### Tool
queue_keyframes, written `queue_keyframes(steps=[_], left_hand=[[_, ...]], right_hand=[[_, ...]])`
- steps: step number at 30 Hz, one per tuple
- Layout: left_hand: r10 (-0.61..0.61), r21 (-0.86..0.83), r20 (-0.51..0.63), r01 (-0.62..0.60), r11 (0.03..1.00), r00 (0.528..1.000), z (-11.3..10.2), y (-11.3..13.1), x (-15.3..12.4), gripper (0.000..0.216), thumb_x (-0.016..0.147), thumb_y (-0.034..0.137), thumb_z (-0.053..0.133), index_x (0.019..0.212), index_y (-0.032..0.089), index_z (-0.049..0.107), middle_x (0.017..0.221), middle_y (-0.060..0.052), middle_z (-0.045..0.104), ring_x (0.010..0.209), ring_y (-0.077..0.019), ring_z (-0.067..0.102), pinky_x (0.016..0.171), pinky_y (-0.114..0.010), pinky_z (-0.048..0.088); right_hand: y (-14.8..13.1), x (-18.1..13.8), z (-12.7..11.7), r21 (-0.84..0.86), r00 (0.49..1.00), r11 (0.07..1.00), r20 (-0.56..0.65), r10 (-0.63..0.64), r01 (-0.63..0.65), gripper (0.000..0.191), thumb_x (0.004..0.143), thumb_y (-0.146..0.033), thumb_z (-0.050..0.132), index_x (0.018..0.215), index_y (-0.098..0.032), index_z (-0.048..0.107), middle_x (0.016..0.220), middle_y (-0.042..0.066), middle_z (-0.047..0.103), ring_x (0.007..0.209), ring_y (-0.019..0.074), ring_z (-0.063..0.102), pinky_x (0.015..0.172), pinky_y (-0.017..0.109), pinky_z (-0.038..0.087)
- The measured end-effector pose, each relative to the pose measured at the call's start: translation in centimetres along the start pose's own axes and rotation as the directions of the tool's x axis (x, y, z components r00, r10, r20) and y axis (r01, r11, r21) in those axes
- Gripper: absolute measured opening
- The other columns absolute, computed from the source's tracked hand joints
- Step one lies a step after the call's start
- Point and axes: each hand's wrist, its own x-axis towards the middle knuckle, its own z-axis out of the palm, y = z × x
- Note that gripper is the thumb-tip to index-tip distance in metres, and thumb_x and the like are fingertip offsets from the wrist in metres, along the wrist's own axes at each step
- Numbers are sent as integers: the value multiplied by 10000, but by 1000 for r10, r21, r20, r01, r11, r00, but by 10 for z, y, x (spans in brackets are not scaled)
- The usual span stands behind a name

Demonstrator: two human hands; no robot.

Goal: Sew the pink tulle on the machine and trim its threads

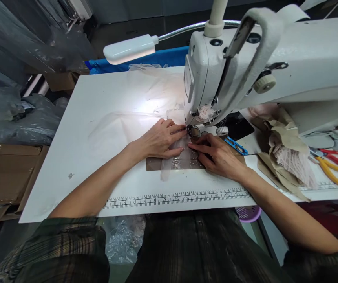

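Note:
My left hand [163,138] lies flat, fingers stretched out, on a strip of sheer pale fabric [178,158] just left of the needle of the white sewing machine [263,67]. My right hand [216,155] rests on the same strip from the right, its fingers extended and pressing the cloth toward the presser foot [191,129]. The strip lies over a brown patch [154,164] on the white table [98,118]. More sheer fabric [139,114] spreads out behind the left hand under the lamp's light.
A gooseneck lamp [130,49] hangs over the table. Blue thread snips [236,145] lie right of the needle. A heap of beige and pink cloth [286,157] and scissors with red and yellow handles [336,167] sit at the right. A ruler strip [177,196] runs along the front edge. Cardboard boxes [6,177] stand left.

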Motion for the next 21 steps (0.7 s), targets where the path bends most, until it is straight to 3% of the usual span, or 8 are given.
queue_keyframes(steps=[8,21], left_hand=[[-3,44,-53,5,999,999,6,0,0,509,941,457,457,1286,107,587,1359,-166,578,1001,-313,538,816,-470,360],[15,-30,-94,-17,999,995,10,-4,-5,486,943,425,475,1292,104,580,1386,-154,565,1029,-300,542,847,-468,388]], right_hand=[[-1,0,1,-1,1000,1000,-13,10,-10,411,896,-149,524,1278,-233,653,1171,112,592,1048,254,604,921,423,538],[-2,0,2,68,999,997,-22,33,-31,409,870,-119,526,1231,-228,683,1144,113,608,1050,251,606,922,429,535]])
